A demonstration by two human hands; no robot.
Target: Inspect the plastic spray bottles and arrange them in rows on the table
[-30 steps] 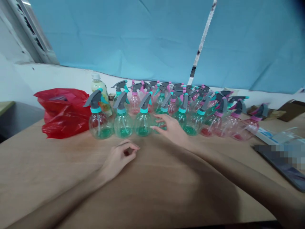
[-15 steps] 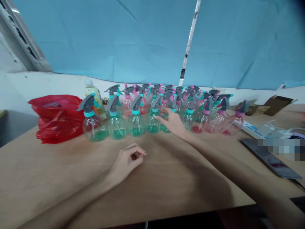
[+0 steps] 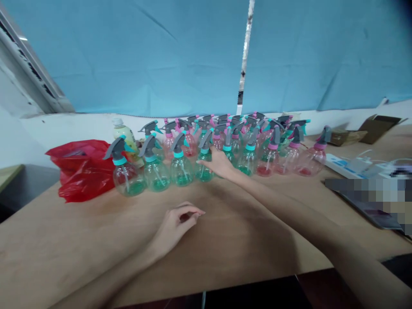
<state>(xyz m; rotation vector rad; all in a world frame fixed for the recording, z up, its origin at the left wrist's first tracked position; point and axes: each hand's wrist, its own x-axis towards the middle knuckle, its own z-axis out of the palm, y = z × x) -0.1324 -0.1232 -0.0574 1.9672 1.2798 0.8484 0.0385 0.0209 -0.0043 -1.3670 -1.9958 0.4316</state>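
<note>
Several clear spray bottles with grey triggers stand crowded along the far side of a wooden table (image 3: pixel 96 240). The front row is green with teal collars (image 3: pixel 180 169), and pink ones (image 3: pixel 309 161) stand to the right and behind. My right hand (image 3: pixel 217 164) reaches forward, fingers stretched out against a green bottle (image 3: pixel 203 168) in the front row. It holds nothing. My left hand (image 3: pixel 177 223) rests on the table nearer to me. Its fingers are curled with thumb and forefinger close together, and nothing shows in them.
A crumpled red plastic bag (image 3: pixel 83 167) lies left of the bottles, with a drink bottle (image 3: pixel 127 137) behind them. A white power strip (image 3: pixel 350 165), cables and cardboard boxes (image 3: pixel 376 126) sit at the right. A blue cloth (image 3: pixel 161 56) hangs behind.
My right hand has moved forward and left, from the table in front of the row to the green bottle. The left hand stays curled. The view has tilted down and shifted.
</note>
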